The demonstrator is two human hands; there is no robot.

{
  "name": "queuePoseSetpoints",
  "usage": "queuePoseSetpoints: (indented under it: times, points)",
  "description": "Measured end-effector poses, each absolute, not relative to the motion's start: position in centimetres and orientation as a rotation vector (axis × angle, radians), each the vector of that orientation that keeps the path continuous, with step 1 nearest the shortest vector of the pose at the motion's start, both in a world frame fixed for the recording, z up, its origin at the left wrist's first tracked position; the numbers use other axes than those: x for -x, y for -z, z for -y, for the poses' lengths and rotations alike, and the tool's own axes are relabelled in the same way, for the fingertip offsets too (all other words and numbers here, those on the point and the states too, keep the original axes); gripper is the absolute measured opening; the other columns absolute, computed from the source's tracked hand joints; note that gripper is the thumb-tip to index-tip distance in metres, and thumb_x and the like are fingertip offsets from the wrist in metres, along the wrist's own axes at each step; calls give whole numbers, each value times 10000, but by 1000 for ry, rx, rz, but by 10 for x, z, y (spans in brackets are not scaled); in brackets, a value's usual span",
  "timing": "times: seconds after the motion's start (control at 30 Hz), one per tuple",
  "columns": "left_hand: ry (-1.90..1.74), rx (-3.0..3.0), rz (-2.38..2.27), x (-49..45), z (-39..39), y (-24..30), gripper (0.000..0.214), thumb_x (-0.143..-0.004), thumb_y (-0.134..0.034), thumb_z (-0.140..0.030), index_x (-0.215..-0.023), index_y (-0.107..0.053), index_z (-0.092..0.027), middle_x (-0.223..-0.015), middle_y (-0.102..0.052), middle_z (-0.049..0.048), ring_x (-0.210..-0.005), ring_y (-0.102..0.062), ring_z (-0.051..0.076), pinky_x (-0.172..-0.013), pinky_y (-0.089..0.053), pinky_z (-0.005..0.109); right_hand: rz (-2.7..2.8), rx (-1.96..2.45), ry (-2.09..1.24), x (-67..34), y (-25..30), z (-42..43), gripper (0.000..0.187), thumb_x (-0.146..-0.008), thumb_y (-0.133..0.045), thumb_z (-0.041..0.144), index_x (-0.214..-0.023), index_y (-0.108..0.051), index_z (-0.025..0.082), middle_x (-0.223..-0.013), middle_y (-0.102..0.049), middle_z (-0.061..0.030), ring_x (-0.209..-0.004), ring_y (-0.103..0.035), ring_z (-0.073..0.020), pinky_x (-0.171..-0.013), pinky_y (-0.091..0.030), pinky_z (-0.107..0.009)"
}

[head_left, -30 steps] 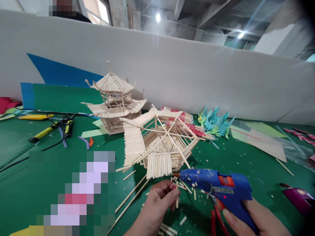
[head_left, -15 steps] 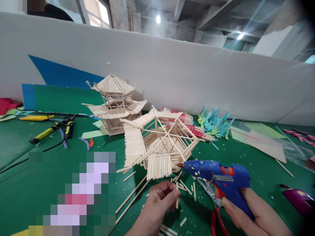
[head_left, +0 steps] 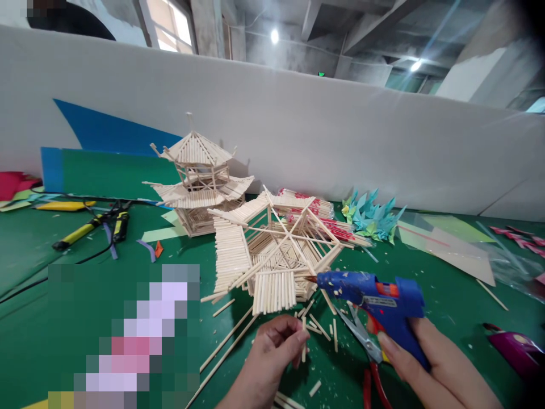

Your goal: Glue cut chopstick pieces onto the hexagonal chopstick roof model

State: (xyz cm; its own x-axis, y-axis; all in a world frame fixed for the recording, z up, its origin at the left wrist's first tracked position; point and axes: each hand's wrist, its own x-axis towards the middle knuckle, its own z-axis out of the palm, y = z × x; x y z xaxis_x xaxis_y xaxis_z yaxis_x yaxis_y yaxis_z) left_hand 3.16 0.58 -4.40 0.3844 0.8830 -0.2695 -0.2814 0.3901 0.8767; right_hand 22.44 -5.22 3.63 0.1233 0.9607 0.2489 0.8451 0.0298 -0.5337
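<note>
My left hand (head_left: 279, 352) pinches a short wooden stick (head_left: 304, 341) upright between thumb and fingertips, just in front of a half-roofed stick model (head_left: 232, 253). Wrapped round the handle of a blue glue gun (head_left: 370, 295) is my right hand (head_left: 434, 363). The gun's nozzle points left, beside the right end of the model's front roof panel (head_left: 275, 291); whether it touches cannot be told. That panel is a row of sticks laid side by side, and open framework shows to its right. Scissors or snips with red handles (head_left: 372, 372) lie beneath the gun.
A finished-looking stick pagoda (head_left: 193, 193) stands behind on the left. Packs of sticks (head_left: 336, 227) and teal folded paper (head_left: 374, 216) lie at the back. Yellow-black pliers (head_left: 85, 230) are at left, a purple tool (head_left: 515, 346) at right. Cut sticks (head_left: 315, 389) litter the green table.
The glue gun has shifted slightly left and up, with its nozzle nearer the front roof panel. My left hand holds the short stick almost unmoved. The view has tilted slightly.
</note>
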Motion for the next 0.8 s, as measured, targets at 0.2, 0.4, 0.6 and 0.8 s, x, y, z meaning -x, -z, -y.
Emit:
queuePoseSetpoints:
  times: [0.2, 0.4, 0.6, 0.8]
  points:
    - [-888, -834, -884, -33, -8, 51, 286, -602, -660, -398, -582, -539, -140, -437, -457, -48, -417, -359, 68, -440, -243, 219, 1947, 1741, -362, -219, -38, 34, 361, -835, -384, 367, -1160, -405, 212, -975, -636, -37, -801, -613, -147, -677, -496, -172]
    - [-903, -819, -881, -33, -4, 40, 237, -638, -645, -345, -606, -541, -134, -477, -460, -42, -450, -366, 71, -468, -258, 219, 1920, 1730, -270, -222, -34, 35, 331, -810, -430, 376, -1089, -483, 205, -863, -661, -28, -711, -629, -143, -638, -504, -172]
    - [-858, -831, -860, -32, -6, 41, 276, -611, -660, -381, -591, -539, -134, -467, -462, -38, -439, -369, 75, -461, -256, 222, 1911, 1759, -315, -223, -32, 35, 332, -815, -421, 379, -1095, -487, 212, -836, -667, -24, -697, -629, -149, -606, -513, -181]
    - [-910, -809, -874, -33, -4, 38, 222, -642, -648, -329, -610, -543, -136, -495, -451, -41, -460, -365, 75, -473, -263, 218, 1918, 1751, -287, -225, -31, 37, 363, -814, -423, 380, -1135, -470, 216, -887, -665, -33, -743, -633, -158, -650, -508, -188]
